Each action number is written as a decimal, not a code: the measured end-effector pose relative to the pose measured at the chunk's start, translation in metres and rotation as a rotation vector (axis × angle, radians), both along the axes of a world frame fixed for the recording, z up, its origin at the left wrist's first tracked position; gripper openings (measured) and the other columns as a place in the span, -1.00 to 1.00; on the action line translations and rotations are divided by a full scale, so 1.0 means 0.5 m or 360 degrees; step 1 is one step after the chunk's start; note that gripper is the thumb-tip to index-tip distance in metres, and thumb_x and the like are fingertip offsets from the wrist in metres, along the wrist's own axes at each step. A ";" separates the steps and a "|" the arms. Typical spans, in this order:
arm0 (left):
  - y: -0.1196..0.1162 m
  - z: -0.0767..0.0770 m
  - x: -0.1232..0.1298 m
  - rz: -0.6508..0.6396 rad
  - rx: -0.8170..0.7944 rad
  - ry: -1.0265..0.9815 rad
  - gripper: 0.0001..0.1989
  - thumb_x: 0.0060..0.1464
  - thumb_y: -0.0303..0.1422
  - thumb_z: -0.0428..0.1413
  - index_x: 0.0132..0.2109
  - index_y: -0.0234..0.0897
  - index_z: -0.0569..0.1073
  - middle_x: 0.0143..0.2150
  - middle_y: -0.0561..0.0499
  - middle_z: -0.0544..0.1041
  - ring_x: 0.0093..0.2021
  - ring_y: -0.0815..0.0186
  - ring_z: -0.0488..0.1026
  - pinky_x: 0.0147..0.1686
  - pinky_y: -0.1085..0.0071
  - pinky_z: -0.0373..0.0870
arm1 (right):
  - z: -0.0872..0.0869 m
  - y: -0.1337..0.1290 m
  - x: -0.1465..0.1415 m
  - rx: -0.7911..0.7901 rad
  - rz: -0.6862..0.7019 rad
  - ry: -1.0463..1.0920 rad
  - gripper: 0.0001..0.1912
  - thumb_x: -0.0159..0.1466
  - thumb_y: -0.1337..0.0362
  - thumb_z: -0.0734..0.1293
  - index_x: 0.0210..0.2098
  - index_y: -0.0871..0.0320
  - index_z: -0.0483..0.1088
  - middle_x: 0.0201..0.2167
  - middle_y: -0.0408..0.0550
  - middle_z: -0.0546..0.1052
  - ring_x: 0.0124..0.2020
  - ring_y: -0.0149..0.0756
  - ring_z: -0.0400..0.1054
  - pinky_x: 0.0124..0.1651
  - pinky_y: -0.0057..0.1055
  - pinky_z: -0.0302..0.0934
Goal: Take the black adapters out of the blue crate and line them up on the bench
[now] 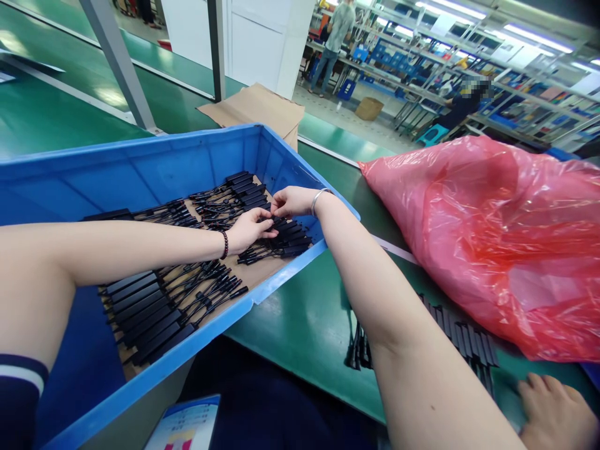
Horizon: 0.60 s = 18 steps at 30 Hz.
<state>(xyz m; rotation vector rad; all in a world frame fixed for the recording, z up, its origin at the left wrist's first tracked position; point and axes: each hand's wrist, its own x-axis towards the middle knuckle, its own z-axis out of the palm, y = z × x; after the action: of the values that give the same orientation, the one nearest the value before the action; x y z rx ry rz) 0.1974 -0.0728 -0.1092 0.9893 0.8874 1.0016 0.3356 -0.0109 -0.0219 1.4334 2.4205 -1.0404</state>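
Observation:
Inside a blue plastic bin (300, 265), rows of black box-shaped units with short cables (145, 312) lie on brown cardboard (262, 273). My left hand (250, 231), with a dark bead bracelet at the wrist, reaches over the middle of the rows; its thumb and fingers are curled together. My right hand (296, 201), wearing a silver bangle, meets it near the bin's right end, fingertips pinched. Both sets of fingertips are at one black cabled unit, mostly covered by the fingers. Other cabled units (288, 240) lie just below the hands.
More black cabled units (462, 337) lie on the green work surface (290, 331), partly behind my right forearm. A pink plastic bag (487, 244) bulges at the right. Another person's hand (555, 409) is at lower right. Cardboard sheets (257, 109) and a metal post (117, 62) stand beyond the bin.

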 end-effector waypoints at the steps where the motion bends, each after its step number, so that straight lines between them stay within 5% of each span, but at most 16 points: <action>1: 0.000 0.001 0.000 -0.0005 -0.0003 0.0008 -0.88 0.04 -0.58 0.04 -0.25 -0.37 0.27 -0.27 0.02 0.38 -0.43 0.45 0.47 -0.32 0.41 0.49 | -0.001 0.000 0.000 -0.0021 -0.0006 0.0021 -0.91 0.09 0.49 0.29 -0.39 0.25 0.36 -0.53 -0.16 0.43 -0.59 -0.55 0.21 -0.47 -0.61 0.17; 18: -0.001 0.004 0.000 0.0031 -0.0099 0.0056 -0.95 0.04 -0.51 0.08 -0.31 -0.41 0.34 -0.35 0.01 0.39 -0.47 0.46 0.44 -0.39 0.48 0.47 | 0.003 -0.005 -0.007 0.0073 0.0130 -0.0221 -0.88 0.10 0.40 0.29 -0.35 0.27 0.41 -0.48 -0.07 0.48 -0.54 -0.48 0.29 -0.46 -0.58 0.16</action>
<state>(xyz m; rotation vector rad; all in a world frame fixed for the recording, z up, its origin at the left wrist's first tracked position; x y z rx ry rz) 0.1974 -0.0733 -0.1074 0.9495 0.9536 0.9699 0.3319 -0.0135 -0.0204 1.3590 2.3960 -0.8434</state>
